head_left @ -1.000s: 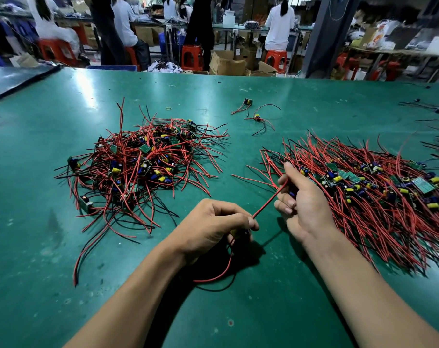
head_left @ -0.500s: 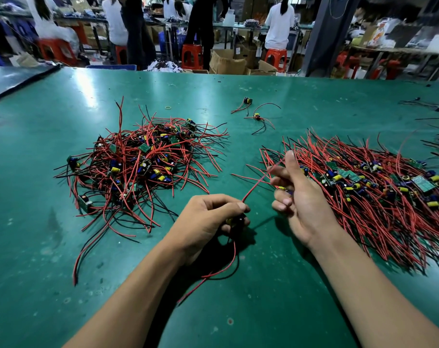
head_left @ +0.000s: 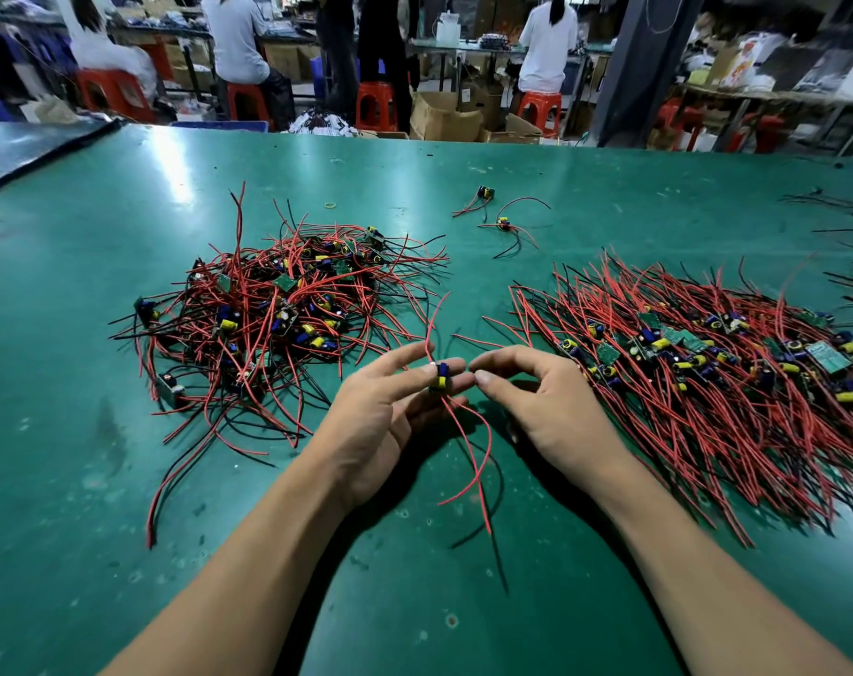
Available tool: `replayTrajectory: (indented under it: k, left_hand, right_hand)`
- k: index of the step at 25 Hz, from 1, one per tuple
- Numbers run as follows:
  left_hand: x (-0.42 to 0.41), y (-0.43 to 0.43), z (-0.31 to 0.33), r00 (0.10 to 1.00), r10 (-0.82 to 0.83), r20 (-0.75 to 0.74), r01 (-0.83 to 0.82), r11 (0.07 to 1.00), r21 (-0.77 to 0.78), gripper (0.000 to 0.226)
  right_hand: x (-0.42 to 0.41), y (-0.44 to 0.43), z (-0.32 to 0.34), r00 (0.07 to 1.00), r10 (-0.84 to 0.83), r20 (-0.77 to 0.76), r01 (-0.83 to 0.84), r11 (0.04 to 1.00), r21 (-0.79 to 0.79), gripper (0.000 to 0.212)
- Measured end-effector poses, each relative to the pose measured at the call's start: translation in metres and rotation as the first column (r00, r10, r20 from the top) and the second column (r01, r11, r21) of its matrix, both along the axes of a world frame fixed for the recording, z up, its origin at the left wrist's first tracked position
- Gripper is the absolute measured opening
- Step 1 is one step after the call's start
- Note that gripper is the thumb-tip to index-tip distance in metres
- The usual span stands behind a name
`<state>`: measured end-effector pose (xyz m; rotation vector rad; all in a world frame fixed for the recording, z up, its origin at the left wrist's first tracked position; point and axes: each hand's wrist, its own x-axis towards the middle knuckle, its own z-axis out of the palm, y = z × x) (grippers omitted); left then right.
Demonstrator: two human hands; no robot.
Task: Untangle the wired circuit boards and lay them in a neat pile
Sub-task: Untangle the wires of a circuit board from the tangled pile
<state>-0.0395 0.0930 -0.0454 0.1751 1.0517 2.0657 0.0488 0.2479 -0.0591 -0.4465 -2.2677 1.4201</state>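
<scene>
**wire let go, board now up at your fingertips**

half a second ago your right hand [head_left: 551, 412] pinched a red wire [head_left: 431, 324] and drew it taut, away from your left hand [head_left: 380, 426], which was a fist closed over the circuit board [head_left: 440, 378]. now the right hand has released that wire. the wire curls up free from the top of the board. your left hand has unfolded, and the board, with its blue and yellow parts, shows out at the fingertips instead of being buried in the fist.

the trailing wires [head_left: 483, 461], red and black, hang from the board's underside down to the green table [head_left: 97, 505] between your wrists. the tangled heap [head_left: 278, 304] lies to the left, its outer strands ending near your left fingertips. the neat pile [head_left: 707, 383] lies to the right, its near edge just beside your right hand, with a few red ends running behind the knuckles. farther back sit a loose board [head_left: 486, 192], a second loose board [head_left: 502, 222] and a small yellow band [head_left: 330, 205]. beyond the table edge, people sit on red stools [head_left: 375, 104].

your left hand is raised, its fingers nearly straight and pointing right, pinching the board between them. your right hand faces it with fingers loosely arched, thumb and forefinger tips just beside the board, grasping nothing.
</scene>
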Motion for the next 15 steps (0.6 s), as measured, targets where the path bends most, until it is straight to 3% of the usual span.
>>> replayTrajectory:
  k: [4,8,12,15]
  left_hand:
    - [-0.002,-0.001,0.001,0.998,0.011,-0.065,-0.01,1.0,0.019,0.055]
    - [-0.002,0.0,0.002,0.998,0.017,-0.063,-0.016,1.0,0.015,0.052]
    - [-0.001,0.0,0.0,0.992,0.009,-0.129,-0.01,1.0,-0.01,0.045]
    - [-0.002,0.0,-0.002,0.991,0.005,-0.133,-0.004,1.0,0.012,0.046]
  right_hand:
    - [0.002,-0.005,0.002,0.998,0.058,0.007,-0.057,0.994,-0.094,0.007]
    - [0.002,-0.018,0.002,0.994,0.11,-0.019,-0.112,0.988,-0.109,0.024]
    - [-0.002,-0.026,0.004,0.988,0.108,-0.111,-0.118,0.989,-0.085,0.014]
    - [-0.003,-0.031,0.006,0.992,0.095,-0.077,-0.118,0.914,-0.389,0.023]
